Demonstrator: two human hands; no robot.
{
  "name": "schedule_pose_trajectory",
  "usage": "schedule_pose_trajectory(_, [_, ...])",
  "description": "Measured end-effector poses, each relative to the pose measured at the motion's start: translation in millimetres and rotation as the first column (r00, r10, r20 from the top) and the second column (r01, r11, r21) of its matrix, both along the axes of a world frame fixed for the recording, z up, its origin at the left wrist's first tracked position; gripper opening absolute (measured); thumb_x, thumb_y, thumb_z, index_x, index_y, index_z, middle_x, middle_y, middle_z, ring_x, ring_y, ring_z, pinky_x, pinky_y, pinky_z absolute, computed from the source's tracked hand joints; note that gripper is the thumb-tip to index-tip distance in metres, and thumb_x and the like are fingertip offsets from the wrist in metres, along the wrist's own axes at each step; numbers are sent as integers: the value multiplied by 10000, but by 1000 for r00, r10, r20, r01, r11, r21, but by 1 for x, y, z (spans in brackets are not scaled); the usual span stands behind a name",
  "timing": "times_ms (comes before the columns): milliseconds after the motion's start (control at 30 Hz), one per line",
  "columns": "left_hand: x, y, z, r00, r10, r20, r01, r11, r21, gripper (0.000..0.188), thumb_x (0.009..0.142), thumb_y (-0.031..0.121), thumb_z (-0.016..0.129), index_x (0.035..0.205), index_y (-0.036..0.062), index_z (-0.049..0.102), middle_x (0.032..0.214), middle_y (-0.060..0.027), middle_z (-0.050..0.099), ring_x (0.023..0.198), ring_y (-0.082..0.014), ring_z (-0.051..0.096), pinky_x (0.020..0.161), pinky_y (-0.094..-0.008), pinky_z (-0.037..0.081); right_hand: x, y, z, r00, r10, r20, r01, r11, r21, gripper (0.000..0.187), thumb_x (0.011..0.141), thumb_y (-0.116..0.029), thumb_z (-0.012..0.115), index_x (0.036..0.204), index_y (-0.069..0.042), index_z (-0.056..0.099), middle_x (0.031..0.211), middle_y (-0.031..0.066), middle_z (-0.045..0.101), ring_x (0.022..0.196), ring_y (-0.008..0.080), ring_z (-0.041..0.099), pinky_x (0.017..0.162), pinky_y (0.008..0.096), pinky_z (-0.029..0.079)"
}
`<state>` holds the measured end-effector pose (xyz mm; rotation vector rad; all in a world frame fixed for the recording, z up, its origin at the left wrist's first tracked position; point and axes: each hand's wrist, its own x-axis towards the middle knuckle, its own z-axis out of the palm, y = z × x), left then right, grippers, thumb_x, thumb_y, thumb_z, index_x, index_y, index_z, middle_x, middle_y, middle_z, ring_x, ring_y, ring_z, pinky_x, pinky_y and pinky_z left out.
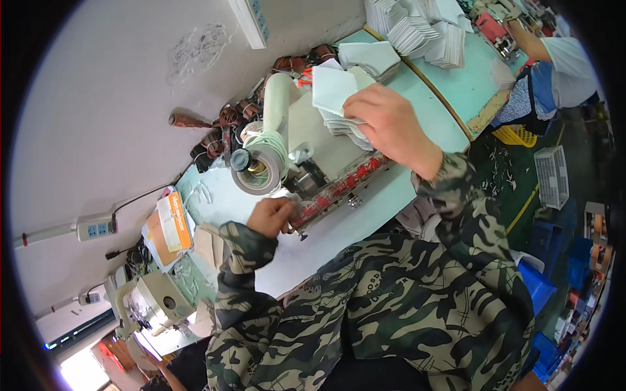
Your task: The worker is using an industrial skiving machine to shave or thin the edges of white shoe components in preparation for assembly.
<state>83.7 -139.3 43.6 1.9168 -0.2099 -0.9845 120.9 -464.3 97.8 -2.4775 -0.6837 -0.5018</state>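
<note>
My right hand (389,122) is raised over the far end of the bench machine, its fingers pinched on the edge of a flat white piece (333,90). Just below that piece lies a stack of similar white pieces (347,130) on the machine's bed. My left hand (272,217) is closed at the near left end of the machine (339,189), whose front edge is worn red. Whatever its fingertips may hold is hidden. A grey roll of tape (259,191) and a coil of pale green cord (276,144) sit beside the machine's pale upright arm (276,98).
Bundled dark straps (228,117) and orange-handled scissors (305,78) lie along the wall. More white stacks (414,36) cover the far table. Another machine (155,301) stands at lower left. At right are a co-worker's arm (531,45), a yellow basket (516,135) and a white crate (552,176).
</note>
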Motion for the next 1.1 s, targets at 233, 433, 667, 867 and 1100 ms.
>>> schedule_pose_trajectory(233, [-30, -76, 12, 998, -27, -58, 17, 986, -165, 173, 941, 172, 557, 904, 11, 608, 653, -26, 575, 470, -85, 500, 432, -219, 402, 21, 20, -44, 956, -291, 32, 266, 818, -511, 637, 766, -154, 645, 1331, 23, 411, 1216, 236, 463, 929, 351, 580, 752, 472, 507])
schedule_pose_trajectory(433, [-38, -127, -4, 985, 150, 88, -118, 950, -288, 158, 909, 140, 603, 984, 1, 603, 720, -52, 612, 537, -96, 556, 508, -242, 459, 46, -15, -38, 901, -262, -347, 227, 964, -138, 651, 684, -129, 655, 1294, -21, 454, 1103, 203, 590, 889, 363, 620, 785, 445, 510])
schedule_pose_trajectory(667, [8, -184, -17, 734, 448, 510, -350, 893, -282, 756, 763, 50, 708, 1407, 34, 314, 1301, -193, 477, 931, -232, 652, 705, -309, 543, 8, -68, -44, 908, -142, -394, 161, 987, 13, 467, 638, -265, 705, 1029, -33, 600, 967, 201, 654, 901, 384, 627, 770, 431, 502])
schedule_pose_trajectory(867, [42, -141, -34, 531, 688, 495, -375, 714, -591, 760, 848, 194, 660, 1447, -22, 245, 1417, -198, 379, 1219, -292, 474, 1000, -403, 411, 2, -20, -54, 940, -120, -320, 147, 987, 63, 436, 660, -294, 739, 1015, -82, 599, 892, 123, 651, 867, 343, 629, 748, 477, 479])
schedule_pose_trajectory(1100, [79, -145, -52, 660, 565, 495, -425, 824, -374, 563, 947, 241, 569, 1403, 1, 342, 1362, -191, 447, 1144, -268, 522, 949, -401, 461, -18, -7, -85, 962, -234, -142, 235, 972, -10, 610, 609, -307, 814, 1108, -67, 557, 945, 79, 626, 936, 289, 596, 751, 423, 445])
